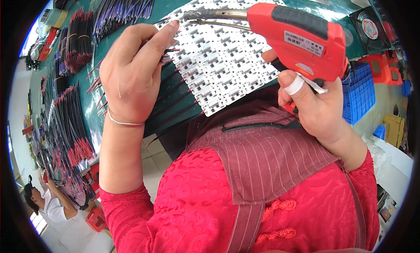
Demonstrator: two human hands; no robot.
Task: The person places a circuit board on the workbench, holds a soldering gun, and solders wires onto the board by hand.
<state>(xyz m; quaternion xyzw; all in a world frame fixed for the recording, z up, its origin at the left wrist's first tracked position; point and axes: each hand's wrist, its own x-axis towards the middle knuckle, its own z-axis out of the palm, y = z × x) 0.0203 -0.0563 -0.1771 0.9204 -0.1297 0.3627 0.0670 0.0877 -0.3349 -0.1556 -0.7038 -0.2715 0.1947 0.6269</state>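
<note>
My right hand (313,106) grips a red pistol-shaped soldering gun (302,34), its metal tip (192,14) pointing left over a white panel of small circuit boards (223,56) on the green table. My left hand (133,69) pinches a thin red-and-black wire (171,50) at the panel's left edge, index finger stretched up close to the gun's tip. Several black wires with red ends (175,100) stick out from the panel's near-left side. White tape wraps a finger of my right hand. A thin bracelet circles my left wrist.
Bundles of red-and-black wires (70,135) lie along the table's left side, more dark wire bundles (118,8) at the far edge. A small fan (369,27), red holders and a blue crate (361,93) stand at right. Another person (48,205) sits at lower left.
</note>
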